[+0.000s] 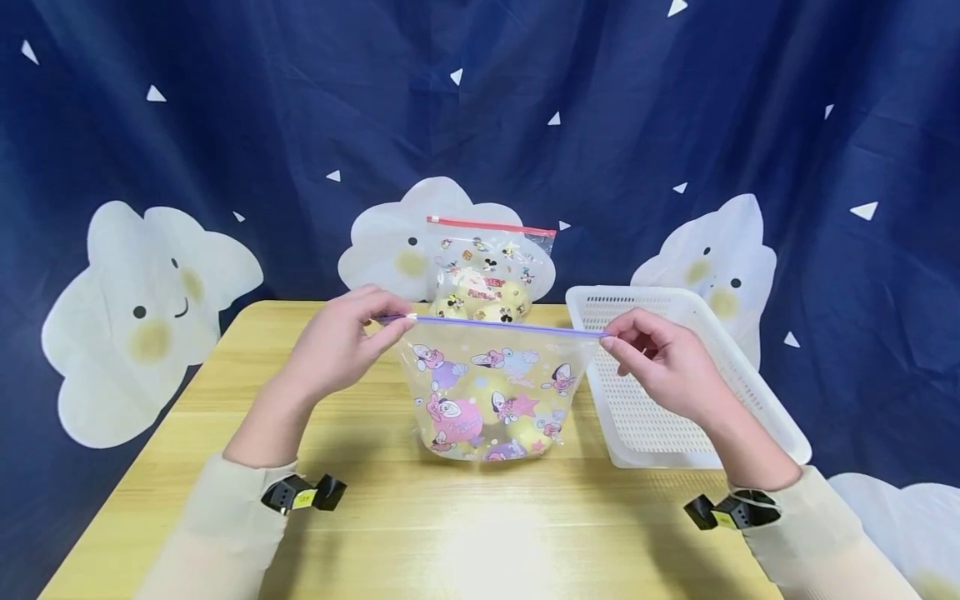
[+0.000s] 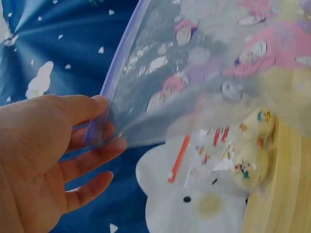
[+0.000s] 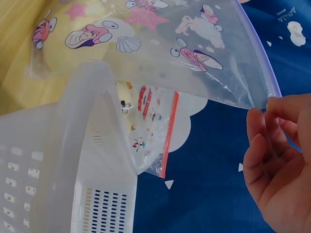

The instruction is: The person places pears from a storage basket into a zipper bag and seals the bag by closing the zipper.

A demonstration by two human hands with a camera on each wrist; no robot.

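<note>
A clear zip bag (image 1: 487,392) with a purple top strip and pink cartoon prints stands upright on the table, pale yellow round things showing through its lower part. My left hand (image 1: 348,337) pinches the left end of the purple strip (image 2: 116,63) between thumb and fingers. At the other end, my right hand (image 1: 663,358) pinches the top corner of the bag (image 3: 194,53). Between the two hands the strip is stretched nearly straight, and its edges meet along the top. The contents sit at the bottom of the bag, partly hidden by the prints.
Behind it stands a second clear zip bag (image 1: 487,275) with a red strip (image 3: 170,131), also holding pale yellow round things. A white perforated basket (image 1: 622,454) is on the right of the wooden table (image 1: 360,517). A dark blue cloth (image 1: 480,100) with clouds hangs behind.
</note>
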